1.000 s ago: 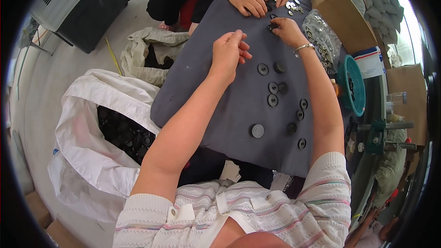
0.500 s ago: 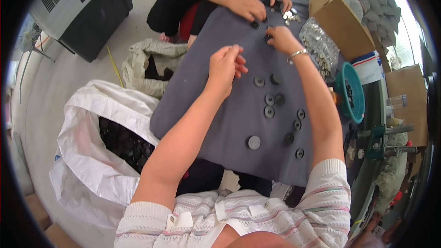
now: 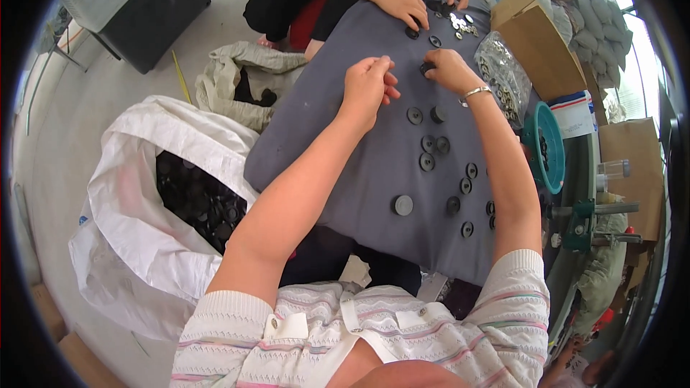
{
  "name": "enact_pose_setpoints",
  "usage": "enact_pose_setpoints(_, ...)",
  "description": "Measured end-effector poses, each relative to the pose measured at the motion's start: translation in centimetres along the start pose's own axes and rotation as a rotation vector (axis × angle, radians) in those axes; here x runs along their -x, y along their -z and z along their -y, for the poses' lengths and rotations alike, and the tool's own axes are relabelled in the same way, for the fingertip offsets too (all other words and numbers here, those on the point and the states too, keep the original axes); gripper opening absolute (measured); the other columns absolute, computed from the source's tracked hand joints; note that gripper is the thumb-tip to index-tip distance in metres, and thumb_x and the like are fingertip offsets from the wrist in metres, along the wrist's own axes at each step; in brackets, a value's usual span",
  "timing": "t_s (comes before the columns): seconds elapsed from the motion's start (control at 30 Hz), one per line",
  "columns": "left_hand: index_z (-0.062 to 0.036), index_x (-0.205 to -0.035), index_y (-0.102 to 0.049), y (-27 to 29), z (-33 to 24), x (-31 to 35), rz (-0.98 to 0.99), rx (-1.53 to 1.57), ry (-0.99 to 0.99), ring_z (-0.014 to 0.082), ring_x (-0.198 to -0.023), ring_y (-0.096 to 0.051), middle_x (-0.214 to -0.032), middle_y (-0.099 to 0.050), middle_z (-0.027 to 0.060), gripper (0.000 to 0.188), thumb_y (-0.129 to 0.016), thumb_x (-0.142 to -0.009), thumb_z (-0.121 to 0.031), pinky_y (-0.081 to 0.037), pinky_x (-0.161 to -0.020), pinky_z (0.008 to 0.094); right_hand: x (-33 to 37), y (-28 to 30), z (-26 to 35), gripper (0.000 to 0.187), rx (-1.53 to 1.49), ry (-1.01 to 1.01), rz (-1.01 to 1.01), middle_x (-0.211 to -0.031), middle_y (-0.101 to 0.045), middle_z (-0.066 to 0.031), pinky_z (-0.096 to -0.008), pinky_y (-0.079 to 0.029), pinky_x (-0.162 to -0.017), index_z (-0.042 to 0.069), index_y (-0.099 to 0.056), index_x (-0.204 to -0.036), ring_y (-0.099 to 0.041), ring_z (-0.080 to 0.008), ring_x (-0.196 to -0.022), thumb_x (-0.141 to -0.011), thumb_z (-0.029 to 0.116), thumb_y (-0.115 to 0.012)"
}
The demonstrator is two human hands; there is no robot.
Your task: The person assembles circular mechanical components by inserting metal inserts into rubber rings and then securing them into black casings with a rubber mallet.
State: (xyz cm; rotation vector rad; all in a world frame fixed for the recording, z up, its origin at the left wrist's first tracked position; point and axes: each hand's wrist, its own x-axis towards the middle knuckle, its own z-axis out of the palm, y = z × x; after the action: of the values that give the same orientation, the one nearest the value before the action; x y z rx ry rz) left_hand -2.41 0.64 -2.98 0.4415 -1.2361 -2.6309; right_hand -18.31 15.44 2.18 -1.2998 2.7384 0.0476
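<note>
My right hand (image 3: pixel 451 73), with a bracelet at the wrist, pinches a small round black piece (image 3: pixel 427 68) over the far part of the grey-covered table (image 3: pixel 345 194). To its left my left hand (image 3: pixel 369 90) hovers with fingers curled and thumb pressed in; what it holds, if anything, is hidden. Just beyond my right hand lies a black ring-like disc (image 3: pixel 435 41). Between my forearms several round black discs with centre holes (image 3: pixel 427 162) are spread on the cloth. A thicker grey-topped disc (image 3: pixel 402 205) sits nearer to me.
Across the table a co-worker's hands (image 3: pixel 402 6) handle black discs beside small shiny metal pieces (image 3: pixel 460 25). Along the right stand a clear bag (image 3: pixel 503 75), a cardboard box (image 3: pixel 539 47), a teal basin (image 3: pixel 553 165) and a green clamp-like tool (image 3: pixel 581 226). A white sack (image 3: pixel 129 165) of black pieces stands left.
My right hand has drawn back slightly toward me with the black piece, and the disc beyond it shows more fully. My left hand stays curled. The whole view has shifted a little.
</note>
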Motion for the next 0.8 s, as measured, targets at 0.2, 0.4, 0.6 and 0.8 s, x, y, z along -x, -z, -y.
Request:
enact_pose_setpoints(0.2,0.0018,-0.1,-0.058,0.3,-0.1,0.0,0.02,-0.037,0.024,0.0151,-0.059,-0.058,-0.077,-0.058,0.0082,0.027,-0.049,-0.095,-0.023,-0.044,-0.049,0.0241,1.5,-1.6,0.9,0.033,-0.108,0.062,-0.211,-0.088,-0.065,-0.0174,-0.0387,-0.05,-0.078,-0.001,-0.063,-0.099,-0.063,-0.0332,-0.083,-0.069,0.009,-0.071)
enact_pose_setpoints(0.4,0.0039,-0.103,-0.06,-0.4,0.1,0.1,0.075,-0.167,0.086,0.0157,-0.061,-0.06,-0.084,-0.059,0.0105,0.03,-0.057,-0.091,-0.023,-0.045,-0.047,0.023,3.7,-1.7,3.6,0.035,-0.755,-0.118,-0.327,-0.085,-0.061,-0.0031,-0.0234,-0.049,-0.067,0.0,-0.063,-0.106,-0.059,-0.0082,-0.074,-0.072,0.003,-0.069)
enact_pose_setpoints(0.6,0.0039,-0.084,-0.064,-0.7,0.0,0.8,0.196,-0.422,-0.156,0.0109,-0.052,-0.058,-0.068,-0.063,0.0066,0.025,-0.064,-0.083,-0.021,-0.044,-0.044,0.0258,6.0,-0.9,9.0,0.034,-0.381,0.131,-0.614,-0.086,-0.059,-0.0078,-0.0275,-0.051,-0.063,0.002,-0.062,-0.103,-0.061,-0.016,-0.07,-0.07,-0.003,-0.065)
enact_pose_setpoints(0.8,0.0027,-0.083,-0.062,-1.5,0.2,1.8,0.348,-0.436,-0.354,0.007,-0.052,-0.055,-0.064,-0.06,0.0027,0.017,-0.062,-0.083,-0.014,-0.043,-0.048,0.0251,9.7,-0.9,9.8,0.04,-0.928,-0.008,-0.69,-0.096,-0.06,-0.0068,-0.0243,-0.052,-0.07,-0.002,-0.058,-0.118,-0.061,-0.0116,-0.077,-0.079,-0.003,-0.063)
